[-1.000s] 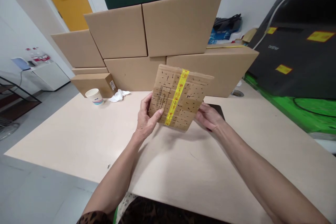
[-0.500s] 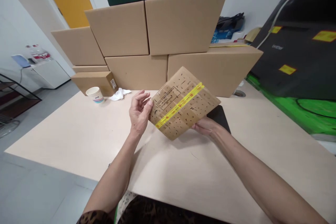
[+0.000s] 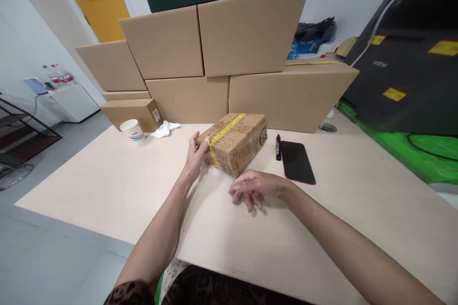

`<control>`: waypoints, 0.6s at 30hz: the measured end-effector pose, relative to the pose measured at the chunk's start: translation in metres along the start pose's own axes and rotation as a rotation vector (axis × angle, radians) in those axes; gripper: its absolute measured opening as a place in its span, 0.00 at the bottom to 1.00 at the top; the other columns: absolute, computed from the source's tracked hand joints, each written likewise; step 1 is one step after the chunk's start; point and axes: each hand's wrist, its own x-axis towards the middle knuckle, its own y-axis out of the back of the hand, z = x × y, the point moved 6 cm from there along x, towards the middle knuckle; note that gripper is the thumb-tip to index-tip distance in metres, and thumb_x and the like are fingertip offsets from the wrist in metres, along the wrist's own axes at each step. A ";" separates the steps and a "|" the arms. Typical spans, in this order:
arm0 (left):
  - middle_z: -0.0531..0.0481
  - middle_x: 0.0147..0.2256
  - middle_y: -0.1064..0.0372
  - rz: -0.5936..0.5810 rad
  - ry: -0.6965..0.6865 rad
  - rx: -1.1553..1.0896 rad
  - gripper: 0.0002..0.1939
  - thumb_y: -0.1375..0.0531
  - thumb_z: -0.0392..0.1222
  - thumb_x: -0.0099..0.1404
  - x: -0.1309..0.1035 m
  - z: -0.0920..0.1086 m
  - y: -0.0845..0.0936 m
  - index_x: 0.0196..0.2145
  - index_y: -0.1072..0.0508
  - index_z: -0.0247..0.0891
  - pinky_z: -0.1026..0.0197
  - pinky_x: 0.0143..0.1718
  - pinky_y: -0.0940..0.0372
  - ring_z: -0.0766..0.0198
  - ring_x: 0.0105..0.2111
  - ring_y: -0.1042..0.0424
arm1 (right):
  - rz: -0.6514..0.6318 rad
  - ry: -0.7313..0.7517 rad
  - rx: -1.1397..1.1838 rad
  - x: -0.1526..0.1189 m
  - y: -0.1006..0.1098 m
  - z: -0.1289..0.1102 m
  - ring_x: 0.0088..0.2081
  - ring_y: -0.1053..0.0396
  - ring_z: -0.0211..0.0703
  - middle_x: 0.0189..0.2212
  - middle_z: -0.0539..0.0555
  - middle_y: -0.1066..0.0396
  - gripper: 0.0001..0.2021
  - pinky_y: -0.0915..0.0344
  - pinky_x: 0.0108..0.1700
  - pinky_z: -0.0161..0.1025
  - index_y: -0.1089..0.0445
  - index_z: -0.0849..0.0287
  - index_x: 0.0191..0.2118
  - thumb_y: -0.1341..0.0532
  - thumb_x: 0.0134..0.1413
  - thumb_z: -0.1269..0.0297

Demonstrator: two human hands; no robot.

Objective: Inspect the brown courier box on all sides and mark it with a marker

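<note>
One hand holds a taped cardboard box (image 3: 238,145) on the tabletop (image 3: 229,233).
The left hand (image 3: 195,158) is partly closed on the box's near left corner, thumb on top. The right hand (image 3: 253,185) is half open with bent fingers, holding nothing, just by the box's near corner. A black marker (image 3: 278,147) and a phone (image 3: 298,162) lie to the right. The box looks stiff and is likely light enough to lift; its shiny yellow tape (image 3: 227,129) may be a bit slippery, so two hands on opposite sides should hold it best. The box's bottom, far side and insides are hidden, some left fingertips are hard to see, and the small print is too tiny to read.
</note>
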 end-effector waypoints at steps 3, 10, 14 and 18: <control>0.31 0.64 0.42 0.064 0.010 0.020 0.55 0.30 0.53 0.58 -0.005 -0.001 -0.001 0.71 0.57 0.36 0.53 0.57 0.34 0.49 0.59 0.32 | -0.092 0.010 -0.157 -0.017 -0.011 -0.016 0.22 0.24 0.36 0.35 0.57 0.19 0.25 0.35 0.17 0.28 0.22 0.64 0.39 0.28 0.46 0.44; 0.32 0.61 0.37 0.053 0.066 0.061 0.47 0.32 0.52 0.60 -0.010 -0.007 -0.008 0.69 0.50 0.35 0.53 0.57 0.35 0.50 0.57 0.31 | 0.836 0.683 -0.044 -0.062 0.077 -0.061 0.30 0.26 0.39 0.37 0.56 0.20 0.20 0.29 0.31 0.37 0.24 0.57 0.45 0.33 0.54 0.47; 0.34 0.60 0.33 0.022 0.013 0.050 0.40 0.34 0.52 0.60 -0.008 -0.009 -0.010 0.65 0.41 0.35 0.50 0.60 0.37 0.50 0.58 0.31 | 1.337 0.664 -0.146 -0.070 0.121 -0.037 0.58 0.30 0.55 0.57 0.59 0.26 0.24 0.35 0.60 0.57 0.26 0.51 0.51 0.33 0.50 0.46; 0.36 0.62 0.34 0.066 0.002 0.055 0.39 0.35 0.48 0.61 -0.001 -0.011 -0.004 0.66 0.41 0.34 0.52 0.65 0.41 0.50 0.63 0.34 | 1.263 0.567 -0.169 -0.061 0.131 -0.028 0.59 0.31 0.56 0.57 0.58 0.26 0.26 0.38 0.64 0.57 0.27 0.50 0.53 0.34 0.52 0.43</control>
